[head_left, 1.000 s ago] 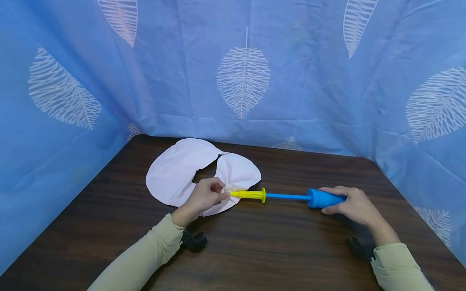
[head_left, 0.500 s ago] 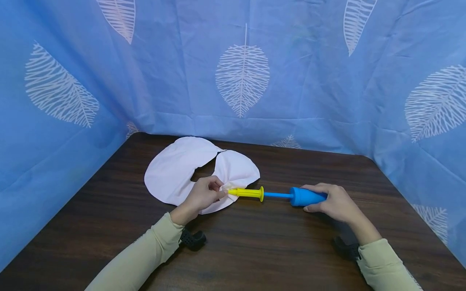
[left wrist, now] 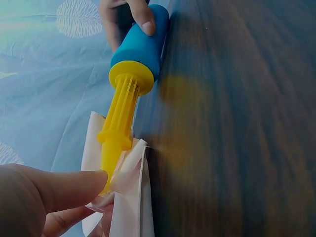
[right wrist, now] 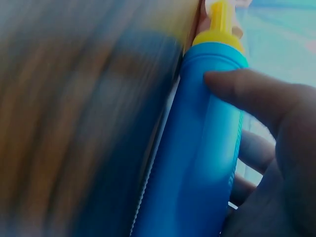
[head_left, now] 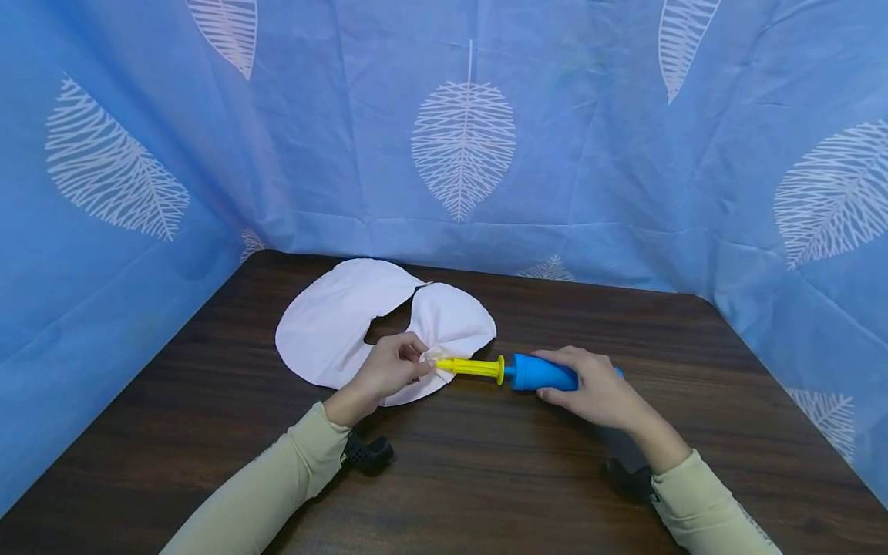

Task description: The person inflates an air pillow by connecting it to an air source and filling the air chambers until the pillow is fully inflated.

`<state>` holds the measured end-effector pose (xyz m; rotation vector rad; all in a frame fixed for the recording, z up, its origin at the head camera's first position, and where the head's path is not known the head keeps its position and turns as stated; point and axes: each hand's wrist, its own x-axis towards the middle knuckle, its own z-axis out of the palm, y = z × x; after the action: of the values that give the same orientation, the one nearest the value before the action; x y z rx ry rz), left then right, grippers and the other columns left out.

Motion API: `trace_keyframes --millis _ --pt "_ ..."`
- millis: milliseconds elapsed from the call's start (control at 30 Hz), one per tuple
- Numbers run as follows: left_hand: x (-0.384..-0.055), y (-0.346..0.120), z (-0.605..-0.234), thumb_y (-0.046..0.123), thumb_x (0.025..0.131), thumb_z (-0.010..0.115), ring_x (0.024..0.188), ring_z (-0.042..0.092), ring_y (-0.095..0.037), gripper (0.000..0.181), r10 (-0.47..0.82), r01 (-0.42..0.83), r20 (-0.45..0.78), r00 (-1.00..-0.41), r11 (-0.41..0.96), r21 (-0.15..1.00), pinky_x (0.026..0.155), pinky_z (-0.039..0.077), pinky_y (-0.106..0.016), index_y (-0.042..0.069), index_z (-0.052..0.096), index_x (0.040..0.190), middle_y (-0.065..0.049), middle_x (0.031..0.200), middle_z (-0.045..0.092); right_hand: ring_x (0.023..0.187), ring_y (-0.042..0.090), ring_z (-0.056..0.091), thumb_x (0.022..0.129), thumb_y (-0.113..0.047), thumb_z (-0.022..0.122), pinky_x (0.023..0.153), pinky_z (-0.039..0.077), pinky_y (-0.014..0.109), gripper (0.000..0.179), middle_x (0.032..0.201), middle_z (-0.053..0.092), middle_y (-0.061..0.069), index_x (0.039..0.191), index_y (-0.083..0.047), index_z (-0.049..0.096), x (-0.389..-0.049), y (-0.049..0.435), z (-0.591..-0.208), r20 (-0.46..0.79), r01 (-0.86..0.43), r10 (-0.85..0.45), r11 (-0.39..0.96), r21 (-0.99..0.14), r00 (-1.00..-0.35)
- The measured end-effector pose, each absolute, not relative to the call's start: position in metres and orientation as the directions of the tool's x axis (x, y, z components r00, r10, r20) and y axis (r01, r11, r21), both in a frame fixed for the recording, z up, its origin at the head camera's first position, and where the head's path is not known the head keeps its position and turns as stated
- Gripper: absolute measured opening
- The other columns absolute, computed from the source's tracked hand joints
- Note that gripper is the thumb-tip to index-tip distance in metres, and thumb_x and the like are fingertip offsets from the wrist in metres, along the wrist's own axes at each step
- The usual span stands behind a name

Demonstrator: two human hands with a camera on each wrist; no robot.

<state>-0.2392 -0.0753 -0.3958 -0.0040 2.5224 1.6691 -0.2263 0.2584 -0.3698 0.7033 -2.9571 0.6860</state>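
A hand air pump with a blue barrel [head_left: 537,373] and a yellow nozzle [head_left: 479,368] lies level just above or on the table. My right hand [head_left: 590,385] grips the blue barrel, thumb along one side and fingers round the other. Only a short bit of blue rod shows between barrel and yellow flange. With thumb and fingers my left hand [head_left: 388,370] pinches the nozzle tip against a clear valve on a flat, white, U-shaped inflatable neck pillow [head_left: 333,324]. In the left wrist view the nozzle [left wrist: 118,113] points into the gathered white material [left wrist: 131,197].
A dark wood-grain table [head_left: 486,493] lies under everything. Blue curtains [head_left: 576,154] with white leaf prints hang behind and along both sides. Black straps with camera mounts [head_left: 368,455] sit at the wrists.
My right hand has pushed the blue barrel leftward, so the exposed rod has shortened almost to nothing. The left hand keeps its pinch at the nozzle tip; the pillow looks just as flat.
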Motion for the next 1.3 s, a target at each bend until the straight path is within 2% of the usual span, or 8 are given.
trace_keyframes --millis 133,300,400,533,633,1300 --pt "-0.238 -0.075 -0.395 0.01 0.095 0.078 0.083 0.061 -0.02 0.01 0.067 -0.07 -0.104 -0.992 0.395 0.916 0.073 0.058 -0.025 0.009 0.074 0.104 -0.008 0.096 0.061 0.118 0.037 0.064 0.096 -0.03 0.082 0.096 0.041 0.064 0.061 0.14 0.068 0.016 0.151 -0.014 0.062 -0.224 0.25 -0.37 0.129 -0.447 -0.436 0.793 -0.414 -0.891" --pt "-0.237 -0.074 -0.395 0.009 0.095 0.078 0.083 0.062 -0.019 0.01 0.068 -0.055 -0.09 -0.994 0.4 0.915 0.073 0.059 -0.025 0.009 0.074 0.104 -0.008 0.095 0.061 0.12 0.037 0.064 0.096 -0.03 0.082 0.098 0.04 0.066 0.06 0.141 0.068 0.016 0.151 -0.016 0.062 -0.222 0.245 -0.371 0.129 -0.442 -0.43 0.794 -0.417 -0.893" --pt "-0.235 -0.075 -0.394 0.007 0.095 0.078 0.078 0.06 -0.018 0.009 0.097 0.036 -0.011 -0.995 0.464 0.885 0.069 0.054 -0.025 0.008 0.074 0.103 -0.008 0.089 0.062 0.12 0.037 0.064 0.097 -0.03 0.081 0.098 0.04 0.066 0.06 0.141 0.068 0.015 0.151 -0.016 0.062 -0.223 0.245 -0.372 0.131 -0.447 -0.434 0.794 -0.413 -0.891" --pt "-0.232 -0.076 -0.391 0.005 0.094 0.079 0.073 0.056 -0.017 0.009 0.163 0.213 0.142 -0.976 0.601 0.77 0.067 0.046 -0.027 0.006 0.073 0.101 -0.008 0.084 0.065 0.12 0.037 0.065 0.097 -0.03 0.081 0.097 0.041 0.064 0.059 0.14 0.069 0.015 0.151 -0.016 0.062 -0.224 0.245 -0.373 0.141 -0.456 -0.438 0.797 -0.396 -0.888" --pt "-0.232 -0.077 -0.389 0.006 0.094 0.08 0.074 0.057 -0.017 0.011 0.19 0.264 0.185 -0.964 0.65 0.712 0.069 0.047 -0.029 0.005 0.074 0.103 -0.008 0.085 0.068 0.12 0.038 0.064 0.097 -0.03 0.081 0.097 0.041 0.064 0.06 0.141 0.069 0.016 0.151 -0.016 0.062 -0.225 0.245 -0.373 0.145 -0.458 -0.438 0.799 -0.39 -0.887" --pt "-0.234 -0.078 -0.385 0.006 0.095 0.078 0.071 0.061 -0.016 0.013 0.209 0.237 0.129 -0.969 0.651 0.721 0.064 0.048 -0.025 0.004 0.076 0.107 -0.01 0.087 0.07 0.124 0.039 0.064 0.097 -0.03 0.082 0.097 0.041 0.064 0.058 0.14 0.07 0.014 0.15 -0.017 0.063 -0.224 0.248 -0.375 0.17 -0.478 -0.448 0.794 -0.374 -0.878"
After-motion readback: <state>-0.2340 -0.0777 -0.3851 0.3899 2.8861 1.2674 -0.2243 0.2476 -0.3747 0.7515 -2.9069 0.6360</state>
